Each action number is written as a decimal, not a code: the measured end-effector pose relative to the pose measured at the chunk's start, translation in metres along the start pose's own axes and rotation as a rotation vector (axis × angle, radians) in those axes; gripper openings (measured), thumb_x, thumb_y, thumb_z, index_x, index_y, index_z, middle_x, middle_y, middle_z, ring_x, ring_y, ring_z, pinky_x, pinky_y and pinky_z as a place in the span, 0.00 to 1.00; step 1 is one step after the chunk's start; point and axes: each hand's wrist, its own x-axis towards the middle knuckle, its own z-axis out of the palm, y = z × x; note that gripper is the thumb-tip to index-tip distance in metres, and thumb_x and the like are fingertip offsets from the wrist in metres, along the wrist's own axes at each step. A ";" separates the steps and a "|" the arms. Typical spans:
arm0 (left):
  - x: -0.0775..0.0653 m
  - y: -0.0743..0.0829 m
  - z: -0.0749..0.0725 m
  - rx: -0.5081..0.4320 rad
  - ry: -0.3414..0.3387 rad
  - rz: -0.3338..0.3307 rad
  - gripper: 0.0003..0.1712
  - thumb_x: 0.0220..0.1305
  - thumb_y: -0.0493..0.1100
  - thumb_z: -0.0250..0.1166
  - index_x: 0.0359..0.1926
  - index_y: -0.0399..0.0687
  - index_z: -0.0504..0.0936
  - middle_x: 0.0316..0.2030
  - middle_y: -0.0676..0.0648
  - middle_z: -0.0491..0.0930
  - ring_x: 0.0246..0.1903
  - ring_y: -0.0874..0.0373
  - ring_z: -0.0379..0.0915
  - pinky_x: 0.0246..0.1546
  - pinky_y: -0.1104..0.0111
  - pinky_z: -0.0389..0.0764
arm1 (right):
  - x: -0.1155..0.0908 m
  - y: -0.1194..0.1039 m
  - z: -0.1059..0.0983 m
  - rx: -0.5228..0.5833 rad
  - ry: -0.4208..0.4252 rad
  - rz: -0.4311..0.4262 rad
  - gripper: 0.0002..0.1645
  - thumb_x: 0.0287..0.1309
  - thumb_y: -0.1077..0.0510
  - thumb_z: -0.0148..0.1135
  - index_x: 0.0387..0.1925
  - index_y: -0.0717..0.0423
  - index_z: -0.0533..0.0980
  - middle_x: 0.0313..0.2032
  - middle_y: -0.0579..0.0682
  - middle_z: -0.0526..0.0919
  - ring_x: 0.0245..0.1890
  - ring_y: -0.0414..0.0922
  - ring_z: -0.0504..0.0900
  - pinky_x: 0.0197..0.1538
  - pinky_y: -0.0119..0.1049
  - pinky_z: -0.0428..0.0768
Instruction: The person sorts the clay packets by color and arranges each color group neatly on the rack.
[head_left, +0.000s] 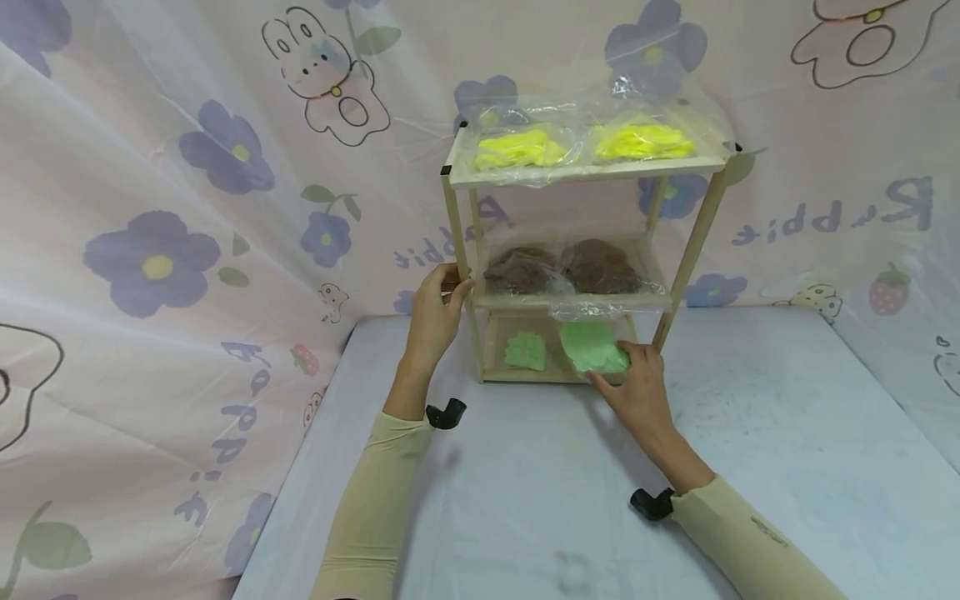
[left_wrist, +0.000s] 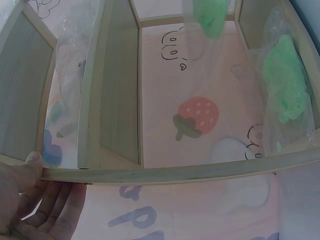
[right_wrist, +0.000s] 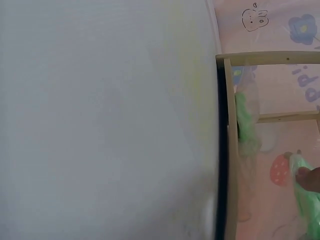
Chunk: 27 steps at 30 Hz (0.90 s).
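Note:
A small wooden three-tier shelf rack (head_left: 590,172) stands at the back of the table. My left hand (head_left: 437,312) grips its front left post (left_wrist: 175,173), thumb on one side and fingers curled round the other. Down at the bottom tier, my right hand (head_left: 637,387) pinches a clear bag of green, clay-like material (head_left: 592,346) between thumb and fingers. In the right wrist view just the thumb shows, pressed against that bag (right_wrist: 306,197). A second green bag (head_left: 525,350) lies on the left of the same tier.
Two clear bags of brown lumps (head_left: 602,267) sit on the middle tier. Up top are two bags of yellow material (head_left: 522,150). Behind the rack hangs a patterned cloth (head_left: 157,267); a white cover lies over the table (head_left: 525,492).

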 end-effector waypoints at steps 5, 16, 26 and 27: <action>0.000 0.000 -0.001 -0.005 0.008 0.006 0.18 0.79 0.43 0.66 0.62 0.37 0.80 0.54 0.40 0.82 0.56 0.46 0.81 0.62 0.62 0.86 | 0.006 0.000 0.007 0.014 -0.015 0.038 0.43 0.52 0.61 0.86 0.61 0.77 0.71 0.55 0.74 0.74 0.57 0.69 0.70 0.61 0.65 0.74; 0.000 0.001 0.000 0.008 0.015 0.008 0.18 0.79 0.43 0.66 0.61 0.37 0.81 0.53 0.39 0.82 0.56 0.46 0.82 0.61 0.62 0.87 | 0.010 0.008 0.019 -0.026 -0.081 0.110 0.43 0.56 0.58 0.84 0.62 0.77 0.70 0.57 0.74 0.74 0.59 0.70 0.71 0.65 0.66 0.72; 0.000 -0.001 0.000 0.001 0.014 0.012 0.17 0.79 0.41 0.66 0.61 0.37 0.81 0.54 0.40 0.82 0.57 0.45 0.82 0.62 0.61 0.86 | 0.014 0.014 0.026 -0.071 -0.136 0.147 0.43 0.57 0.54 0.84 0.61 0.79 0.71 0.55 0.76 0.76 0.58 0.73 0.74 0.67 0.67 0.72; 0.000 -0.001 0.000 -0.001 0.015 0.012 0.17 0.79 0.41 0.66 0.61 0.37 0.81 0.53 0.40 0.82 0.57 0.45 0.82 0.62 0.61 0.87 | 0.014 0.014 0.027 -0.069 -0.137 0.148 0.44 0.57 0.54 0.84 0.60 0.79 0.71 0.55 0.76 0.76 0.58 0.73 0.74 0.67 0.67 0.72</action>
